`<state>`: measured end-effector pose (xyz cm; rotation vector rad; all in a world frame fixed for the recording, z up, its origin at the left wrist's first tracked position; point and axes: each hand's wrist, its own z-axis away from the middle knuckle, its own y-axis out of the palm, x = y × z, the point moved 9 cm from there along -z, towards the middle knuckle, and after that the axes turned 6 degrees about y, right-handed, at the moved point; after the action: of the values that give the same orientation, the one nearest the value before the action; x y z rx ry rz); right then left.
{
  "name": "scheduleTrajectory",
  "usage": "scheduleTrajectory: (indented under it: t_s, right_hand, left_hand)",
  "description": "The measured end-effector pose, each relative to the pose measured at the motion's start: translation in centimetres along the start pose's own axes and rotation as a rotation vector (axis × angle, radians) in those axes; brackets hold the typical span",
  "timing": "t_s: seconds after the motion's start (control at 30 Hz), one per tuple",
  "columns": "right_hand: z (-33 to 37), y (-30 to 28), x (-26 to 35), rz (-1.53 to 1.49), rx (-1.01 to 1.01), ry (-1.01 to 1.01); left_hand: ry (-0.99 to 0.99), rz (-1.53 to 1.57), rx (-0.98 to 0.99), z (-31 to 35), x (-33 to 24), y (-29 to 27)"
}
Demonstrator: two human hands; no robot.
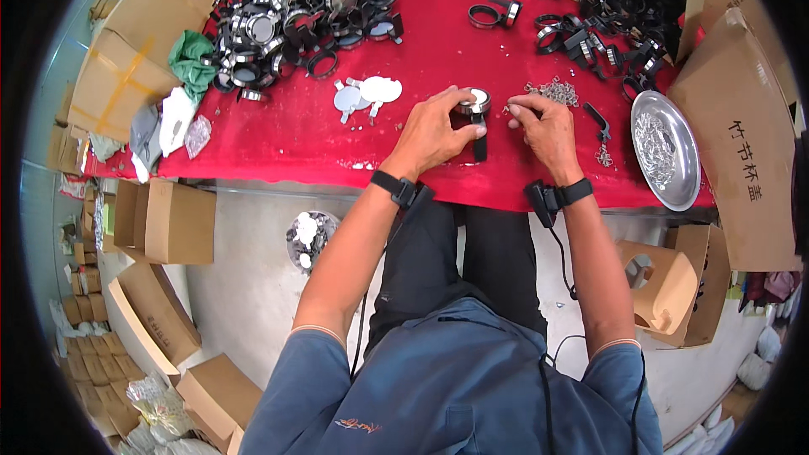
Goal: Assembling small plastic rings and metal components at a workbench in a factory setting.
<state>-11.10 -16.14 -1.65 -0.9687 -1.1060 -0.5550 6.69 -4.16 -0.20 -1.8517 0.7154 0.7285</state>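
Observation:
My left hand [436, 131] is closed around a round lid [476, 101] with a silver rim and a white top. A black strap [480, 149] hangs from the lid toward the table's front edge. Just to the right, my right hand [546, 131] has thumb and forefinger pinched together. Whatever they hold is too small to make out. Beyond that hand lies a heap of small metal clips [558, 91]. White and grey discs with tabs [381, 89] rest on the red cloth [286, 139] left of my left hand.
Finished-looking lids [295, 13] are piled at the far left, black ring parts [602, 0] at the far right. A metal dish [670, 156] of small pieces sits right of a black strap piece [598, 120]. Cardboard boxes [173, 219] flank the table; a filled container [310, 240] stands below.

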Motion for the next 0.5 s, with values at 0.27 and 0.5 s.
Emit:
scheduleTrajectory:
  t_s: [0.27, 0.5]
  right_hand:
    - [3.3, 1.9, 5.2, 0.230, -0.217, -0.733]
    - [4.2, 3.6, 5.2, 0.376, -0.236, -0.873]
  left_hand:
    - [-0.057, 0.054, 0.105, -0.8, -1.2, -0.3]
    - [-0.036, 0.002, 0.117, -0.8, -0.5, -0.2]
